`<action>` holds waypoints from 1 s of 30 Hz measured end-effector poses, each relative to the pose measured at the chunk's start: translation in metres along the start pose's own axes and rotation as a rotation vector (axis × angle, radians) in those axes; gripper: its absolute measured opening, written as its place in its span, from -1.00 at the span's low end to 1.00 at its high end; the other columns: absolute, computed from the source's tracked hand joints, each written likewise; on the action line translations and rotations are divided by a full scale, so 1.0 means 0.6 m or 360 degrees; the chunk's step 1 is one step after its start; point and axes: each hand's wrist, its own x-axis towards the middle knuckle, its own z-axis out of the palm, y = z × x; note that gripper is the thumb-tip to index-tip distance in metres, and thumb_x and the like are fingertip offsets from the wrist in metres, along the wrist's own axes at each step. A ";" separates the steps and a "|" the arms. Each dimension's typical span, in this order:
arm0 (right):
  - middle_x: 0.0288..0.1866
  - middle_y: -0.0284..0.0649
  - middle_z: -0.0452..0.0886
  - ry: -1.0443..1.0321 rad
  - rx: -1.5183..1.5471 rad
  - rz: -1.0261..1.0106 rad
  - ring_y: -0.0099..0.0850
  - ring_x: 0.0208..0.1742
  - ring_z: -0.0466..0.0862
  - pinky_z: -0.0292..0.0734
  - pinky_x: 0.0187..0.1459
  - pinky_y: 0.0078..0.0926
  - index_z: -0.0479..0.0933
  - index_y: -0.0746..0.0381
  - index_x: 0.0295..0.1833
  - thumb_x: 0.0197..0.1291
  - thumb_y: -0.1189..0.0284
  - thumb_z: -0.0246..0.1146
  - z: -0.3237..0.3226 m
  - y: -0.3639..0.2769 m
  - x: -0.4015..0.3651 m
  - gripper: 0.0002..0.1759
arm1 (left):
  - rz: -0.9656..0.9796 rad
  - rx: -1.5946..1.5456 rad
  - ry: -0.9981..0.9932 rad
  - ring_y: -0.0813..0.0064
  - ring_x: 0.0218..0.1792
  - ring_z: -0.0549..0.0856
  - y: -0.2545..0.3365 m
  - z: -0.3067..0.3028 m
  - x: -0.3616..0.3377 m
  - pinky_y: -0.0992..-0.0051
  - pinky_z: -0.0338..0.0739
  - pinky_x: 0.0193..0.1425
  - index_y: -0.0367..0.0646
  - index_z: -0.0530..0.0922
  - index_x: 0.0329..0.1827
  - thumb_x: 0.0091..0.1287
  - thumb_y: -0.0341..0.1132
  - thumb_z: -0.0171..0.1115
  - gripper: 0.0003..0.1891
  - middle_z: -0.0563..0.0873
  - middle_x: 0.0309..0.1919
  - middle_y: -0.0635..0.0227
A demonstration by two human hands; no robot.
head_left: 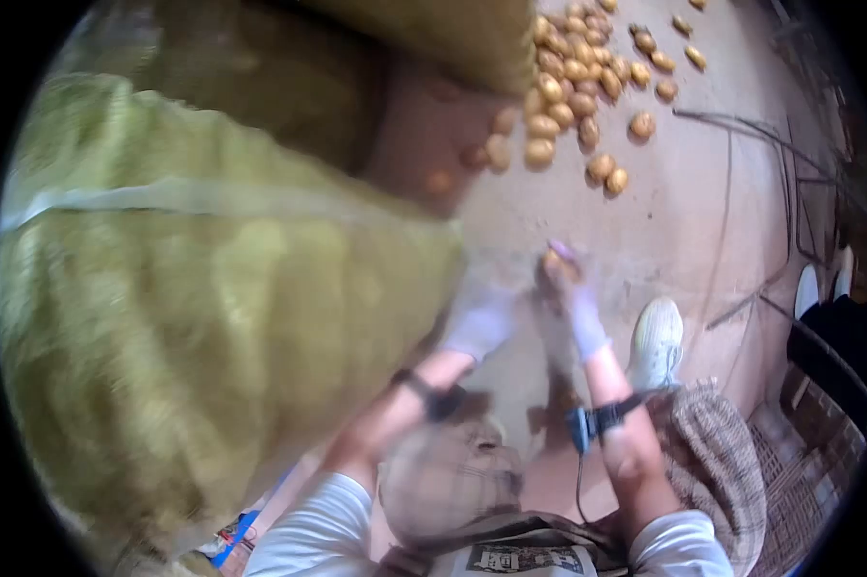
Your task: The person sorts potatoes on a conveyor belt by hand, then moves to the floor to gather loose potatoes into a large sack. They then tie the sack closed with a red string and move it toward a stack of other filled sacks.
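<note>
Head view: our left hand [481,320] is blurred beside the sack [212,298], opening and hold we can't tell; our right hand [578,300] has fingers curled round a potato [552,263], long axis unclear; loose potatoes [578,75] lie ahead on the floor [693,207], nearer the right.

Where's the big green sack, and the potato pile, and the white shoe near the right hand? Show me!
Green sack [193,337]: head view, on its side.
Potato pile [576,70]: head view, about its middle.
White shoe [657,332]: head view, near the toe.
</note>
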 end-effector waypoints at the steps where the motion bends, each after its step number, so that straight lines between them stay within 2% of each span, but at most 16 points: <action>1: -0.03 -0.33 0.61 -0.0077 0.0326 0.0144 -0.50 -0.21 0.61 0.59 -0.29 -0.56 0.46 0.04 0.36 0.37 0.28 0.27 -0.007 -0.001 -0.028 -0.53 | -0.0083 -0.0108 -0.0039 -0.06 0.21 0.59 -0.004 0.017 -0.010 0.13 0.49 0.29 0.06 0.54 0.30 0.39 -0.20 0.09 -0.58 0.36 0.44 -0.02; 2: 0.00 -0.36 0.59 -0.0176 0.0646 0.0273 -0.53 -0.21 0.60 0.58 -0.31 -0.61 0.43 0.00 0.40 0.40 0.25 0.27 -0.008 -0.006 -0.050 -0.51 | -0.0168 -0.0214 -0.0073 -0.07 0.23 0.57 -0.009 0.035 -0.021 0.13 0.46 0.33 0.05 0.52 0.33 0.40 -0.21 0.07 -0.57 0.36 0.43 -0.05; 5: 0.01 -0.34 0.54 -0.0052 0.0601 0.0242 -0.51 -0.29 0.57 0.56 -0.43 -0.55 0.39 -0.03 0.41 0.41 0.21 0.23 0.000 -0.035 -0.083 -0.51 | -0.0161 -0.0242 -0.0136 -0.08 0.25 0.55 -0.020 0.018 -0.044 0.15 0.44 0.35 -0.05 0.47 0.36 0.42 -0.22 0.03 -0.55 0.45 0.35 -0.15; 7: 0.05 -0.31 0.52 -0.0003 0.0571 0.0115 -0.49 -0.30 0.58 0.57 -0.48 -0.55 0.37 -0.04 0.41 0.37 0.18 0.26 -0.015 -0.075 -0.084 -0.47 | -0.0421 -0.0301 -0.0195 -0.08 0.21 0.58 0.018 -0.038 -0.061 0.13 0.47 0.29 -0.13 0.47 0.35 0.44 -0.22 -0.01 -0.56 0.53 0.25 -0.18; 8: 0.07 -0.29 0.52 -0.0019 0.0616 0.0040 -0.47 -0.31 0.59 0.58 -0.49 -0.56 0.35 -0.03 0.43 0.35 0.15 0.29 -0.022 -0.107 -0.072 -0.42 | -0.0139 -0.0159 0.0092 -0.07 0.12 0.63 0.001 -0.026 -0.081 0.11 0.51 0.21 -0.20 0.47 0.32 0.45 -0.22 -0.02 -0.56 0.57 0.20 -0.18; 9: 0.06 -0.29 0.52 -0.0058 0.0657 -0.0141 -0.48 -0.33 0.58 0.58 -0.51 -0.56 0.32 -0.01 0.45 0.33 0.12 0.30 -0.022 -0.166 -0.069 -0.37 | 0.0107 -0.0219 0.0247 -0.08 0.14 0.61 -0.098 0.077 -0.033 0.11 0.49 0.23 -0.13 0.53 0.26 0.45 -0.17 0.05 -0.60 0.59 0.14 -0.17; 12: -0.02 -0.30 0.53 -0.0073 0.0554 -0.0822 -0.53 -0.38 0.55 0.58 -0.55 -0.54 0.25 0.08 0.49 0.29 0.07 0.30 -0.008 -0.399 -0.090 -0.26 | -0.0272 -0.0171 -0.0050 0.09 0.20 0.58 -0.116 0.037 -0.121 0.22 0.46 0.30 -0.10 0.51 0.32 0.42 -0.19 0.10 -0.56 0.57 0.19 -0.03; 18: 0.31 -0.05 0.53 -0.0400 0.0175 -0.2285 -0.61 -0.38 0.44 0.36 -0.41 -0.70 0.31 0.27 0.45 0.26 -0.01 0.22 0.083 -0.863 -0.294 -0.21 | -0.0458 -0.0429 0.0455 0.18 0.14 0.61 -0.126 -0.196 -0.539 0.27 0.48 0.26 -0.11 0.58 0.13 0.21 -0.27 0.33 -0.59 0.62 0.09 0.14; 21: 0.23 -0.13 0.59 -0.1093 -0.0712 -0.2303 -0.47 -0.08 0.62 0.55 -0.04 -0.53 0.53 0.33 0.24 0.11 0.33 0.29 0.174 -0.963 -0.396 -0.44 | -0.0321 -0.0324 0.1063 0.22 0.11 0.62 -0.014 -0.366 -0.740 0.29 0.50 0.24 -0.12 0.62 0.04 0.10 -0.31 0.45 -0.60 0.65 0.03 0.23; 23: 0.03 -0.20 0.67 -0.1406 -0.1353 -0.2437 -0.46 -0.06 0.67 0.57 0.04 -0.52 0.55 0.36 0.19 0.11 0.47 0.27 0.279 -0.980 -0.392 -0.52 | 0.0137 0.0048 0.1604 0.27 0.10 0.63 0.083 -0.490 -0.829 0.32 0.50 0.22 -0.13 0.65 0.02 -0.05 -0.37 0.57 -0.51 0.65 0.01 0.27; 24: -0.10 -0.27 0.69 -0.1480 -0.1496 -0.1860 -0.55 -0.12 0.65 0.56 -0.01 -0.60 0.57 0.35 0.17 0.12 0.46 0.27 0.323 -0.973 -0.422 -0.54 | 0.0213 -0.0812 0.1845 0.32 0.05 0.57 0.156 -0.528 -0.852 0.38 0.46 0.15 -0.09 0.67 -0.13 -0.12 -0.39 0.54 -0.59 0.60 -0.04 0.27; 25: -0.20 -0.36 0.68 -0.1751 -0.1305 -0.1397 -0.61 -0.22 0.63 0.58 -0.15 -0.63 0.59 0.34 0.14 0.13 0.44 0.26 0.373 -0.948 -0.402 -0.57 | 0.0469 -0.0893 0.1953 0.45 0.13 0.59 0.179 -0.561 -0.875 0.38 0.49 0.23 -0.15 0.63 0.09 0.01 -0.42 0.56 -0.49 0.61 0.11 0.33; 27: -0.29 -0.31 0.69 -0.2112 -0.1792 -0.1007 -0.57 -0.27 0.66 0.60 -0.20 -0.54 0.61 0.27 0.08 0.11 0.36 0.29 0.426 -0.898 -0.386 -0.59 | 0.0636 -0.0122 0.1973 0.47 0.06 0.64 0.227 -0.662 -0.884 0.40 0.53 0.18 -0.18 0.59 0.18 0.03 -0.41 0.55 -0.43 0.64 0.11 0.32; 28: -0.32 -0.34 0.68 -0.2495 -0.1548 -0.1090 -0.55 -0.28 0.66 0.59 -0.21 -0.54 0.61 0.26 0.04 0.10 0.37 0.29 0.418 -0.876 -0.407 -0.63 | 0.0700 -0.0085 0.1798 0.46 0.05 0.61 0.248 -0.711 -0.864 0.42 0.54 0.14 -0.17 0.62 0.10 0.04 -0.37 0.52 -0.50 0.64 0.05 0.29; 29: -0.34 -0.37 0.67 -0.2595 -0.1935 -0.1217 -0.56 -0.29 0.65 0.56 -0.23 -0.54 0.62 0.24 -0.02 0.11 0.37 0.30 0.405 -0.890 -0.455 -0.68 | 0.0772 -0.0057 0.1636 0.46 0.04 0.59 0.272 -0.749 -0.834 0.43 0.54 0.09 -0.16 0.64 0.01 0.05 -0.32 0.49 -0.58 0.64 -0.01 0.25; 30: -0.35 -0.35 0.66 -0.3009 -0.1626 -0.0820 -0.56 -0.31 0.63 0.55 -0.24 -0.49 0.63 0.20 -0.04 0.13 0.35 0.30 0.386 -0.864 -0.465 -0.72 | 0.0499 -0.0209 0.1368 0.48 0.01 0.61 0.303 -0.768 -0.810 0.42 0.55 0.10 -0.16 0.64 0.02 0.09 -0.29 0.47 -0.59 0.66 -0.08 0.26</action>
